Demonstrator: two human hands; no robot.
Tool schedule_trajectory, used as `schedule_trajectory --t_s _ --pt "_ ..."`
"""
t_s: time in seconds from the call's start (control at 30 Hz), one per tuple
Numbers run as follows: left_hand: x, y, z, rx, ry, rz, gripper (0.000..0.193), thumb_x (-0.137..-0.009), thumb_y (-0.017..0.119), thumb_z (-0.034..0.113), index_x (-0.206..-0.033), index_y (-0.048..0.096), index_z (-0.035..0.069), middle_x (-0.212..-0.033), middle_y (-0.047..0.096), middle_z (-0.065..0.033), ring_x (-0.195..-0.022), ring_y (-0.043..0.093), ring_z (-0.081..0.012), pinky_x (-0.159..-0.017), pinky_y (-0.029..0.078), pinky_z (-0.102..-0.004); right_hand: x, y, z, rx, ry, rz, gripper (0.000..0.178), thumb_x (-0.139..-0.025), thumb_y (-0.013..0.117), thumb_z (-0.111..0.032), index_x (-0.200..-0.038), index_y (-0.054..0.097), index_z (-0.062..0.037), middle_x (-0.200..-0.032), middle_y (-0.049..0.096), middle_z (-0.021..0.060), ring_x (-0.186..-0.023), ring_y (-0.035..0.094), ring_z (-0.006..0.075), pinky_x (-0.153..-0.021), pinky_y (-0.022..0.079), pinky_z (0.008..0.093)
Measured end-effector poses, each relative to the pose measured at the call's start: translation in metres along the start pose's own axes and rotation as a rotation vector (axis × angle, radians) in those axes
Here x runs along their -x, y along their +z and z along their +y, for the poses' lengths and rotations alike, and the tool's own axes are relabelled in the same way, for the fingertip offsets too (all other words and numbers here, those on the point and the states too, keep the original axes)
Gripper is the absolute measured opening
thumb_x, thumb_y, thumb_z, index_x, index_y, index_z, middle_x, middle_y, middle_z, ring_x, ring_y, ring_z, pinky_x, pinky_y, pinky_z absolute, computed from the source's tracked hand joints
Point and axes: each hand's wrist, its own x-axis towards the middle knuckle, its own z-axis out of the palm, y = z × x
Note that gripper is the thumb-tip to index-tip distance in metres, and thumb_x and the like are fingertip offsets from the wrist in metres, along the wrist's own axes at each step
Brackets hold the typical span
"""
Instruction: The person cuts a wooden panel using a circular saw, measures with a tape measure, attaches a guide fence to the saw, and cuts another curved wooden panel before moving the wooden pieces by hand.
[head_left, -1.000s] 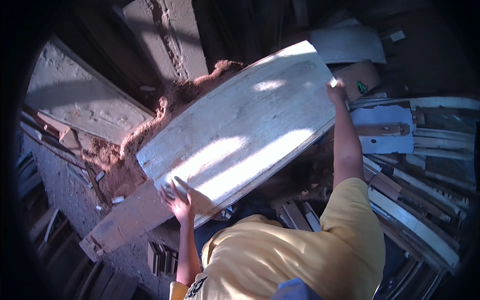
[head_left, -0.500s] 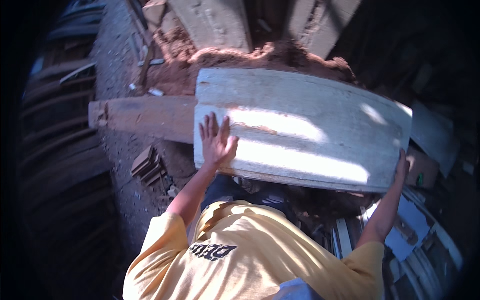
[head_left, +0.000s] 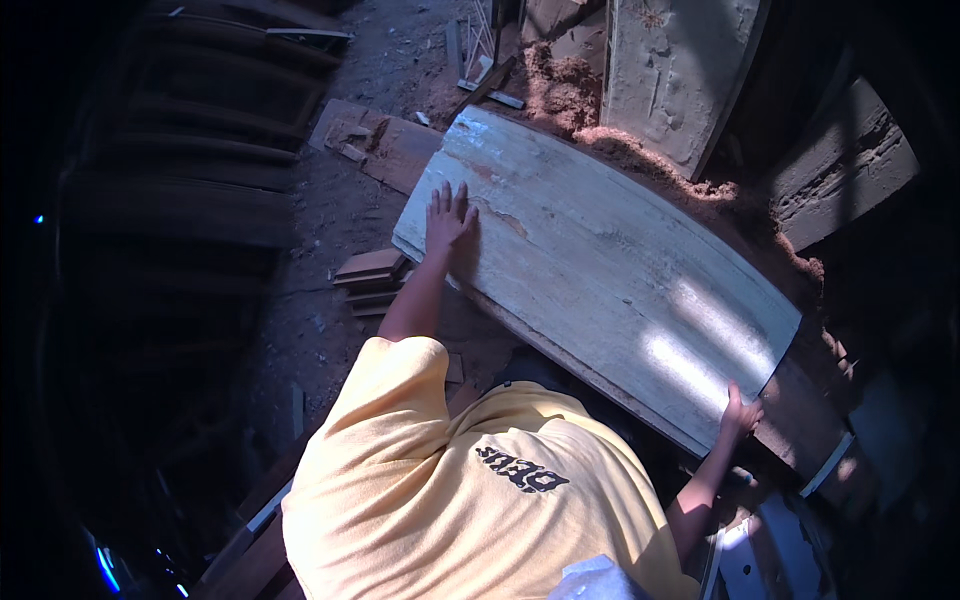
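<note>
A wide, pale whitewashed wooden panel [head_left: 600,260], worn and with rough edges, lies slanted in front of me, its left end farther away. My left hand [head_left: 450,225] rests on top near that left end, fingers stretched out and palm down. At the near right corner, my right hand [head_left: 738,415] grips the panel's edge, thumb on top; its other fingers are partly hidden. Under the panel runs a brown plank [head_left: 385,145], which sticks out beyond the left end. A brown board [head_left: 800,420] shows past the right end.
Reddish shavings [head_left: 650,150] lie heaped along the far side, below two leaning grey slabs, one tall slab [head_left: 680,80] and one darker slab [head_left: 850,165]. Small stacked wood blocks [head_left: 370,275] lie left of my arm. Dark stacked boards [head_left: 200,190] fill the left. White scraps [head_left: 770,550] lie at lower right.
The whole view has turned, so the panel now slants down to the right. Sunlit patches have shifted to its right end. My left hand stays flat; my right still holds the edge.
</note>
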Motion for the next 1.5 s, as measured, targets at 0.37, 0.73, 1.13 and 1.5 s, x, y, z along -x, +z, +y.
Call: schedule_trajectory --t_s 0.37,0.73,1.13,1.5 --pt "-0.109 0.013 -0.132 0.006 -0.193 0.017 0.071 -0.101 0.044 0.065 -0.162 0.035 0.03 -0.171 0.025 -0.0148 -0.155 0.024 -0.0454 -0.124 0.023 -0.0579 0.153 0.062 -0.16 -0.214 -0.231 -0.138 0.08 -0.076 0.079 -0.054 -0.126 0.059 0.0052 -0.132 0.054 0.0263 -0.131 0.045 0.0434 -0.112 0.036 0.0511" --pt "-0.013 -0.008 -0.155 1.554 -1.14 0.121 0.087 -0.091 0.069 0.064 -0.15 0.047 0.003 -0.151 0.054 -0.0161 -0.136 0.053 -0.0386 -0.114 0.042 -0.0577 0.172 0.091 -0.108 -0.377 0.058 -0.003 0.081 -0.084 0.079 -0.057 -0.124 0.049 0.0064 -0.126 0.054 0.0232 -0.117 0.053 0.0334 -0.106 0.043 0.0449" --pt "0.015 0.052 -0.185 1.712 -0.98 0.205 0.065 -0.088 0.076 0.062 -0.116 0.062 0.005 -0.104 0.073 -0.0063 -0.064 0.066 -0.0151 -0.043 0.042 -0.0281 0.168 0.085 -0.072 -0.397 0.149 -0.325 0.079 -0.098 0.055 -0.07 -0.109 0.066 0.0073 -0.102 0.072 0.0151 -0.096 0.069 0.0313 -0.084 0.05 0.0451" --pt "0.026 0.036 -0.167 1.674 -0.74 0.353 0.073 -0.094 0.074 0.054 -0.137 0.051 -0.001 -0.12 0.068 -0.012 -0.084 0.07 -0.0186 -0.048 0.049 -0.03 0.171 0.087 -0.103 -0.026 -0.06 -0.157 0.096 -0.093 0.052 -0.079 -0.119 0.059 0.0132 -0.116 0.066 0.0332 -0.112 0.064 0.0426 -0.102 0.046 0.049"
